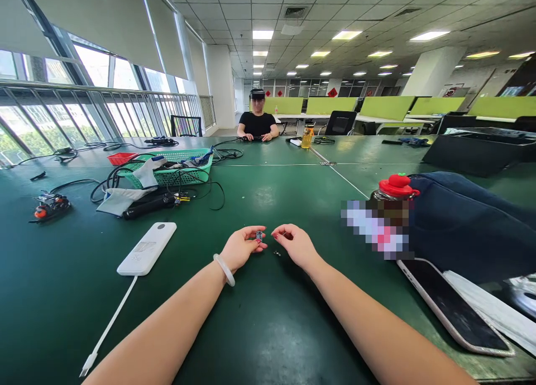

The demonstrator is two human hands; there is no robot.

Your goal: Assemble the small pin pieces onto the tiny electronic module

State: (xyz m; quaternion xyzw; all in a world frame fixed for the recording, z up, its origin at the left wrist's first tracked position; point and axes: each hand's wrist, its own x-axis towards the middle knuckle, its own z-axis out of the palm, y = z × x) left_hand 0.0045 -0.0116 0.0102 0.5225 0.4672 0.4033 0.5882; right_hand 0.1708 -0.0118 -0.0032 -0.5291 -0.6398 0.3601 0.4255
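Observation:
My left hand (244,245), with a pale bangle (225,271) at the wrist, pinches a small dark rectangular part (259,236) that looks like a tiny circuit board. To its right, my right hand (293,243) has its thumb and fingertips pressed together. Whatever may be between those fingertips is too small to make out. The two hands are a short gap apart, just above the green table (259,318). Several tiny shiny pieces (277,253) lie on the tabletop below my right fingertips.
Left of my arm lies a white power bank (147,248) with its cable. Farther back are a green basket (180,175) of cables and a red tray (121,158). On the right are a red-lidded jar (393,198), a dark blue bag (456,217) and a phone (454,307). A person (257,119) sits opposite.

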